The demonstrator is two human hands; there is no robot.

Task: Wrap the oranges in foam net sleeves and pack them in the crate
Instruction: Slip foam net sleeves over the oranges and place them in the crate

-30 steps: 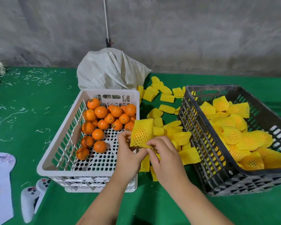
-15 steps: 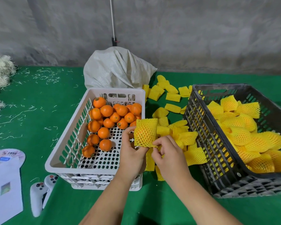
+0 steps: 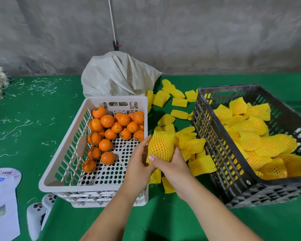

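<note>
- White game controller (image 3: 35, 217) + paper sheet (image 3: 2, 202) at near-left edge of green table (image 3: 33, 122).
- L hand (image 3: 137, 164) & R hand (image 3: 172, 166) both curled round one sleeved orange (image 3: 161, 146), held above gap btwn crates, over near-right corner of white crate (image 3: 66, 180).
- White crate: bare oranges (image 3: 115, 127) bunched twd far end.
- Loose foam sleeves (image 3: 179, 102) strewn mid-table btwn crates.
- Black crate (image 3: 250, 181) at right holds wrapped oranges (image 3: 268, 145).
- White sack (image 3: 118, 75) at far edge by wall.
</note>
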